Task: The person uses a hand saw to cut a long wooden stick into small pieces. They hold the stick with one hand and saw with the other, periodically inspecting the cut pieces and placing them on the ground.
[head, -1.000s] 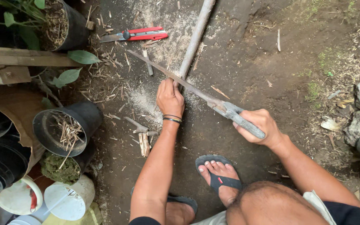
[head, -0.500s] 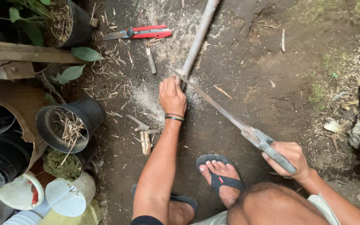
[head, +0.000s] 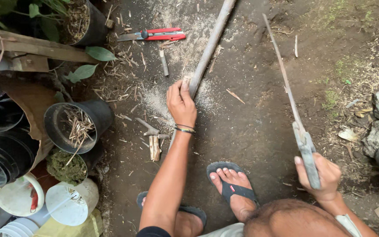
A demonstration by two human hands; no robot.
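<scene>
We've got the left hand [head: 181,103] clamped around the near end of one long stick [head: 210,44] — it runs from frame centre up to the top edge, tilted slightly right. The right hand [head: 325,175], lower right, is fisted on the handle of one saw [head: 286,87], blade lifted clear, pointing up-frame, well right of the stick. So the left hand is the nearer. One red cutter [head: 156,34] lies upper left — sawdust [head: 159,103] beside the stick.

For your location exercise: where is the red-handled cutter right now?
The red-handled cutter lies on the ground, upper left of the head view, beside the black plant pot, left of the pole.
</scene>
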